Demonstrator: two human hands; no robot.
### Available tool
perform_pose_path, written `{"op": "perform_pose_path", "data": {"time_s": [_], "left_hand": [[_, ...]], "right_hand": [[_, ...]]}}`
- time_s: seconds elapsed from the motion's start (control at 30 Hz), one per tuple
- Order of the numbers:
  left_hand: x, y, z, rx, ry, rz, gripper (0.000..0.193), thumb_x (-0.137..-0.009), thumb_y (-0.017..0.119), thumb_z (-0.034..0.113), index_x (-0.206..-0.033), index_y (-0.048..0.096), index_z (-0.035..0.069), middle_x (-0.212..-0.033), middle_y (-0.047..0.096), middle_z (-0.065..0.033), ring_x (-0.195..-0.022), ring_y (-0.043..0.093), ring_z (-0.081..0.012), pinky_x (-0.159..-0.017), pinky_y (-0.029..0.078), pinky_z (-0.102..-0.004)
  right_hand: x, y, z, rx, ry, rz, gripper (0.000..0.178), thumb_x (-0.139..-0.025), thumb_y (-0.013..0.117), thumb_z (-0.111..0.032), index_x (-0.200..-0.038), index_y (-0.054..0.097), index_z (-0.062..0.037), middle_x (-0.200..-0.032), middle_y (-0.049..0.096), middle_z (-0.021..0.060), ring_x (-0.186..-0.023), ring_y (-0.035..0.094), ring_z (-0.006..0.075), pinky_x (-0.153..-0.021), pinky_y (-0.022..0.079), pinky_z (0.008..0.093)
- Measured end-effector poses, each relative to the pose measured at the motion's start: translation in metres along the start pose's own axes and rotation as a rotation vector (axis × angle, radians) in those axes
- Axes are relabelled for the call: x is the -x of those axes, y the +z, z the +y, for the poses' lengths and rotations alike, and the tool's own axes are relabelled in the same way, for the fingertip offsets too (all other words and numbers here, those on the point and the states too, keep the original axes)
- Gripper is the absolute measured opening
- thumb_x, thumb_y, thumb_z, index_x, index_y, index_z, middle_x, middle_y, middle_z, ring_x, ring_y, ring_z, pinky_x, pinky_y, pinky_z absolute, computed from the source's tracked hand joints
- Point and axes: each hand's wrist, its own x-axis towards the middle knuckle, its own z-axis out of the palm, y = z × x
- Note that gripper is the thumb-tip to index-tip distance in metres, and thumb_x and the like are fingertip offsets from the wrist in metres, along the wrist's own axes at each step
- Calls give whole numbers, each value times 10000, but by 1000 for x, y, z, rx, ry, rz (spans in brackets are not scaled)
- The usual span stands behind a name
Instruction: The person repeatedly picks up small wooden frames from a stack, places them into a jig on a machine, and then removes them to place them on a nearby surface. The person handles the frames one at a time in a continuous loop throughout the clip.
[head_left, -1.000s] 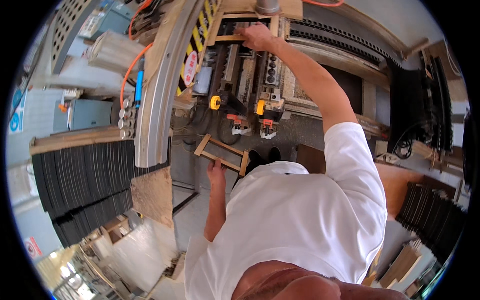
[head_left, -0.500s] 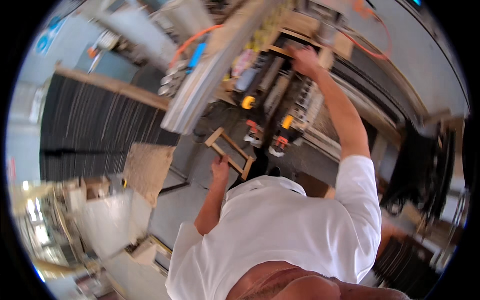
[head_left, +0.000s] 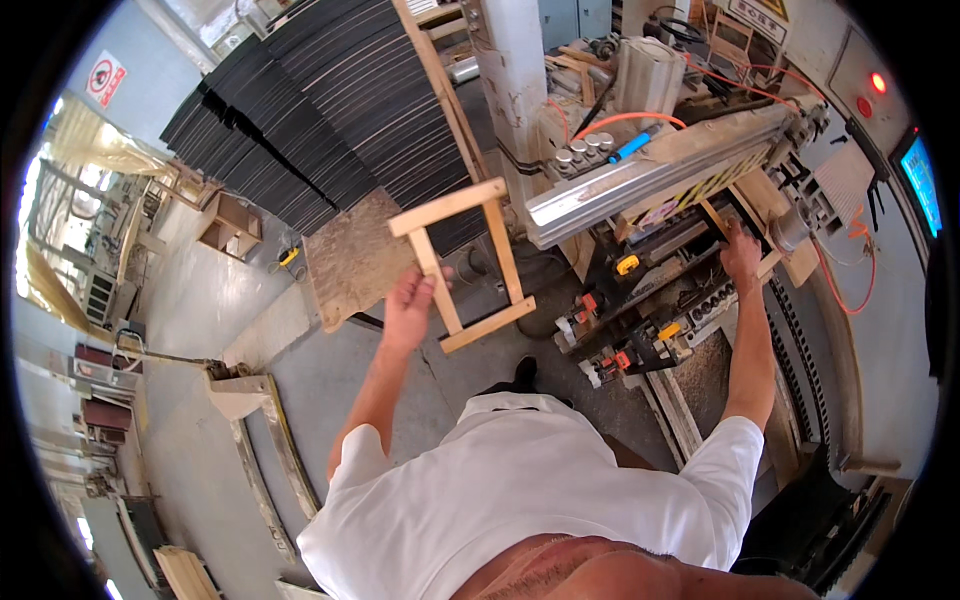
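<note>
Containers: 1 open-sided brown wooden box (head_left: 240,212) stands on the smooth grey floor (head_left: 190,420) at the left; its shadowed interior does not show well enough to tell the contents. The person's left hand (head_left: 408,305) has its grip clamped on 1 side bar of a pale rectangular wooden frame (head_left: 448,207) of 4 bars, held up above the floor and apart from the machine. The right hand (head_left: 741,255) is at a pale wooden bar (head_left: 713,218) on the dark metal machine bed (head_left: 650,285); whether its grip is closed on that bar cannot be told. The bed bears 2 yellow knobs (head_left: 627,265). Room: a large stack of thin black panels (head_left: 330,110) adjoins a speckled tan board (head_left: 355,255). At the right, a pale grey control cabinet (head_left: 850,70) shows a lit red lamp (head_left: 878,82) and a blue screen (head_left: 920,185).
</note>
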Motion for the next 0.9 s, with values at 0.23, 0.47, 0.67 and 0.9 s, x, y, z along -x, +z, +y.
{"op": "perform_pose_path", "data": {"time_s": [0.23,0.47,0.67,0.9], "left_hand": [[-21,-107,65,378,203,238,296,-981,509,201,-1184,563,-8,-1065,664,-116,-940,631,-171,-849,517,-300],[-79,-223,86,672,369,212,297,-969,532,190,-1192,544,-6,-1142,637,-120,-984,632,-207,-877,523,-333],[-127,-329,-92,526,19,341,183,-967,540,160,-1078,577,19,-994,648,-76,-904,645,-189,-809,543,-339],[-150,-350,-363,101,-526,478,285,-886,645,147,-1097,634,-45,-883,655,-72,-724,613,-161,-605,503,-314]], "right_hand": [[-2,11,-1,24,155,34,638,-808,699,-255,-1364,430,-93,-1080,648,209,-1030,608,372,-912,441,507],[35,-20,-51,-191,326,358,414,-897,643,-269,-1229,584,-29,-1200,625,160,-1077,611,311,-901,480,402],[152,-23,-148,-731,357,756,258,-916,627,-148,-1123,627,6,-995,677,76,-883,626,138,-797,500,283],[300,71,-290,-1094,421,215,119,-878,625,-18,-995,640,0,-937,665,58,-803,605,115,-734,502,253]]}}
